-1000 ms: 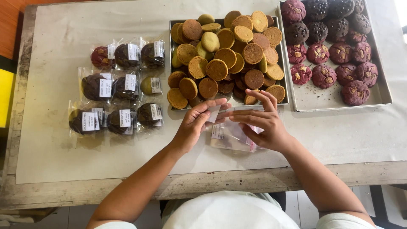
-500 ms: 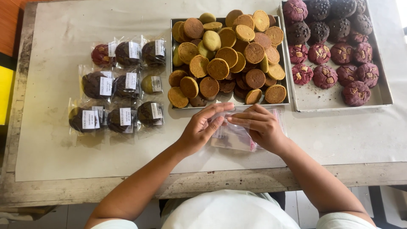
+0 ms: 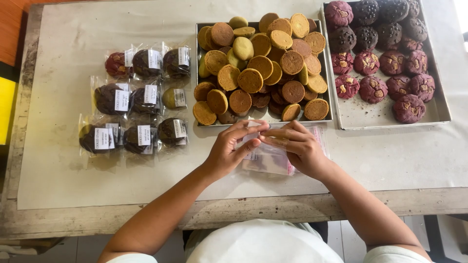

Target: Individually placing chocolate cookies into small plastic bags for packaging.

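Note:
My left hand (image 3: pixel 230 148) and my right hand (image 3: pixel 298 146) meet at the fingertips just in front of the middle tray. Both pinch a small clear plastic bag (image 3: pixel 265 138) between thumbs and fingers. Under them lies a stack of clear plastic bags (image 3: pixel 267 160) with pink edges on the table. Directly beyond the hands, a metal tray (image 3: pixel 329 104) is heaped with several round tan, brown and pale green cookies (image 3: pixel 258 68).
A second metal tray (image 3: pixel 370 114) at the right holds several dark red and dark chocolate cookies (image 3: pixel 380 53). At the left lie several cookies packed in clear labelled bags (image 3: pixel 139 100). White paper (image 3: pixel 73 185) covers the worn table, whose edge (image 3: pixel 243 214) runs close to my body.
Both hands have shifted slightly toward me and lowered over the bag stack, fingertips coming closer together on the single bag. The trays and packed cookies stay where they were.

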